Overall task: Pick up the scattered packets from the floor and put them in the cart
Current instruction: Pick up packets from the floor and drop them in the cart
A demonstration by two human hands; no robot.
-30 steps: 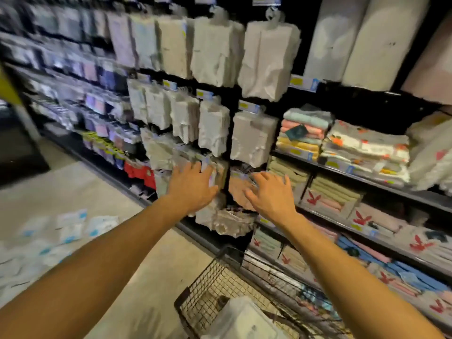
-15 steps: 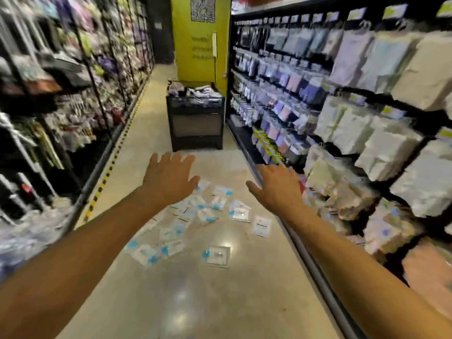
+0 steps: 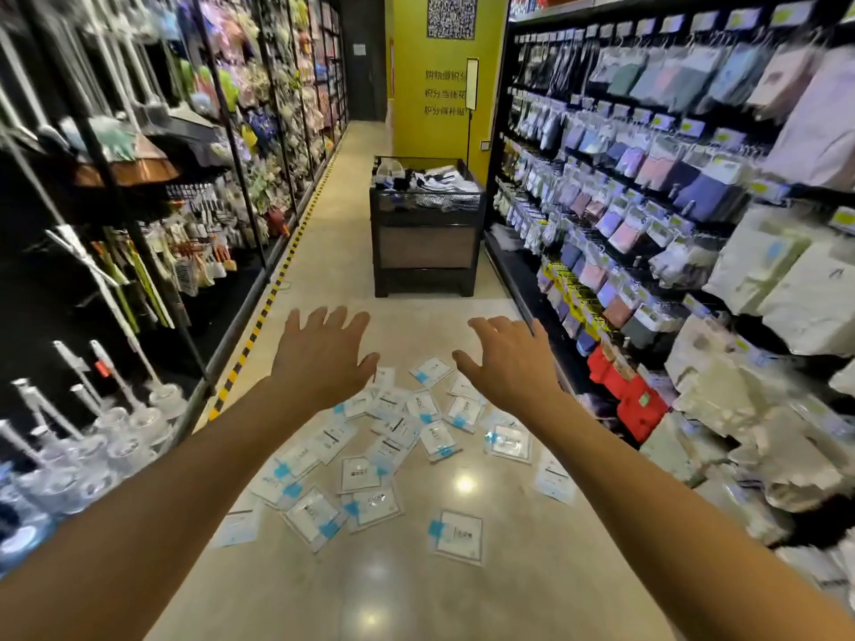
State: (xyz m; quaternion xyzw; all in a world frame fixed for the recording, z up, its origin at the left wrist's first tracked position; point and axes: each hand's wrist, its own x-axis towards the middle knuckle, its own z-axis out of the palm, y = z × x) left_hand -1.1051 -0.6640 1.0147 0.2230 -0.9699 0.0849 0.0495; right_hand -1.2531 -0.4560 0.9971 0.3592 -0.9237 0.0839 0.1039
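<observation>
Both arms were stretched forward over the aisle, palms down. Left hand [image 3: 321, 358] was wide open, fingers spread and straight, holding nothing. Right hand [image 3: 506, 363] was open too, fingers spread with a slight curl at the tips, also holding nothing. Neither hand touched anything; both hung in the air above the floor [image 3: 416, 599]. The packets [image 3: 393, 448], flat white squares with blue tabs, lay scattered in a loose overlapping pile on the middle of the floor, below and between the two hands. One packet [image 3: 458, 536] lay apart on the near side of the pile, and another [image 3: 555, 478] sat out toward the floor's right edge, near the base of the shelves [image 3: 671, 187]. Those shelves ran down the right side, hung with bagged textiles, somewhat blurred. Racks [image 3: 139, 201] with brushes and assorted goods lined the left side, with a yellow-black striped tape line [image 3: 259, 326] along the floor's left edge. A dark display bin [image 3: 425, 242] holding loose items stood on the floor beyond the pile, in front of a yellow wall [image 3: 444, 131].
</observation>
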